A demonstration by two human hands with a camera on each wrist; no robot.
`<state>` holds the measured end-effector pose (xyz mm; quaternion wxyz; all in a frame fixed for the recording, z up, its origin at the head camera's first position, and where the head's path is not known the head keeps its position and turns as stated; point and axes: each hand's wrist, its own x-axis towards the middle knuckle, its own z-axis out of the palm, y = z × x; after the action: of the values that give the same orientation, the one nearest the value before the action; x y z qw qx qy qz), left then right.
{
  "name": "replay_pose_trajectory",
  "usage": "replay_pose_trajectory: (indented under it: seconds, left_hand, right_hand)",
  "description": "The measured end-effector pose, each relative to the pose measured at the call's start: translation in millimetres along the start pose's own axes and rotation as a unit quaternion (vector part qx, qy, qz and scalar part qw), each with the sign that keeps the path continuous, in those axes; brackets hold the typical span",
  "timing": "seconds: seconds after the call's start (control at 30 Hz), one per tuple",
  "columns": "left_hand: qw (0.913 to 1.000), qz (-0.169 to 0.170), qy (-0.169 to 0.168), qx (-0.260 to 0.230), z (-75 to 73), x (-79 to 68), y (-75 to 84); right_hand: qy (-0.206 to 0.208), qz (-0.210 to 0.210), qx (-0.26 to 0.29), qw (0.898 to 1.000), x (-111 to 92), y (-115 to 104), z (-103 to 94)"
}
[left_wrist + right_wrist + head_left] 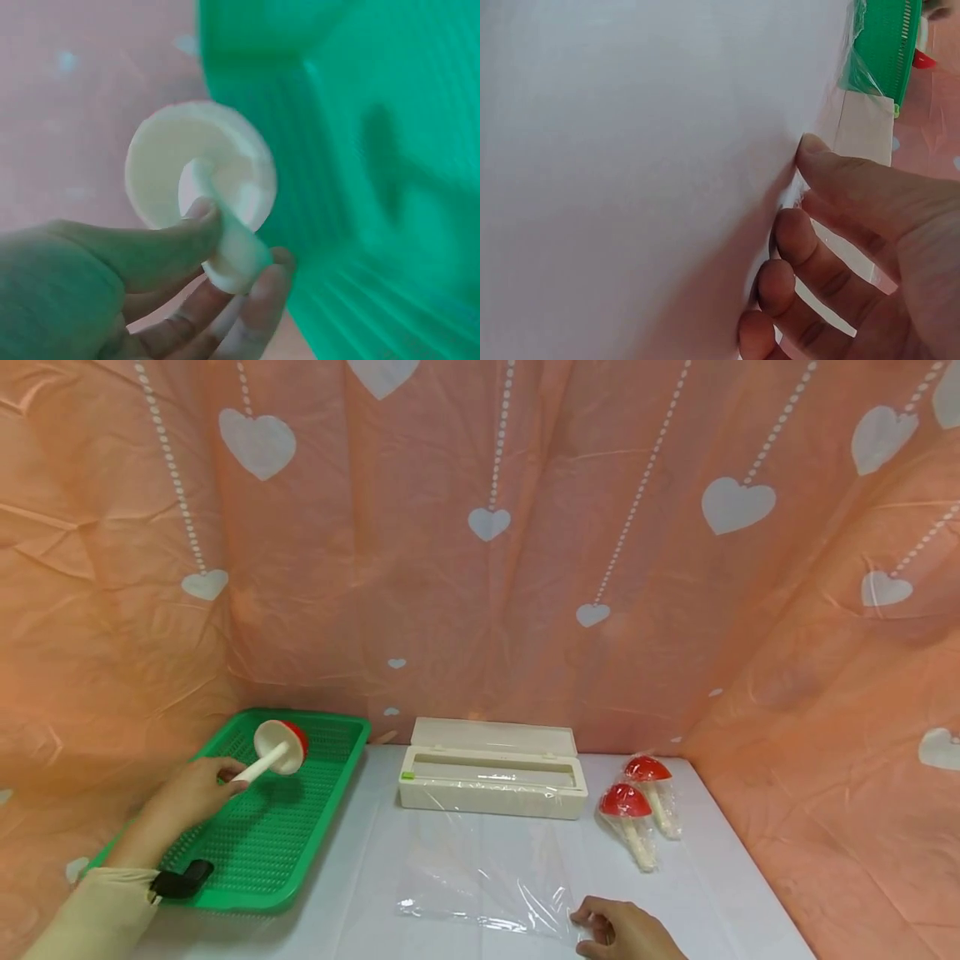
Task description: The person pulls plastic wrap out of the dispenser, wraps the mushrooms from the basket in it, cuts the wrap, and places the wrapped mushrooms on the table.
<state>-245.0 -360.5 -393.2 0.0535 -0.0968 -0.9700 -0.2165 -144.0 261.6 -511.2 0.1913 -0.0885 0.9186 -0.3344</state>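
In the head view my left hand (pixel 197 795) grips the white stem of a toy mushroom (pixel 279 752) with a red cap, held over the green basket (pixel 330 810). The left wrist view shows thumb and fingers round the stem (pixel 234 251), the cap's pale underside facing the camera. My right hand (pixel 626 931) is at the near right corner of a sheet of clear plastic wrap (pixel 487 881), its curled fingers holding the film's edge. That sheet runs out from a white wrap dispenser (pixel 491 799) with its lid raised. In the right wrist view, the right hand's fingertips (pixel 795 232) meet the white tabletop.
Two red-capped toy mushrooms in clear film, a nearer one (pixel 626 802) and a farther one (pixel 648 768), lie right of the dispenser on the white table (pixel 720 893). Orange cloth (pixel 480 610) with hearts encloses the back and sides.
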Motion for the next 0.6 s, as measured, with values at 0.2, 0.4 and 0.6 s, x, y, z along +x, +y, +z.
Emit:
replay_pose_trajectory:
  seconds: [0.2, 0.4, 0.6]
  left_hand:
    - [0.9989, 0.012, 0.038, -0.025, 1.2, -7.5, 48.0]
    - [0.9969, 0.025, 0.056, -0.049, 9.1, -13.6, 91.6]
    - [0.9936, 0.052, 0.065, -0.076, 28.9, -15.2, 127.0]
  right_hand:
    - [0.002, -0.013, -0.011, 1.0, 1, 1, -2.0]
    - [-0.002, -0.003, 0.0, 1.0, 1, 2, 1.0]
    - [-0.002, -0.004, 0.006, 1.0, 0, 3, 0.2]
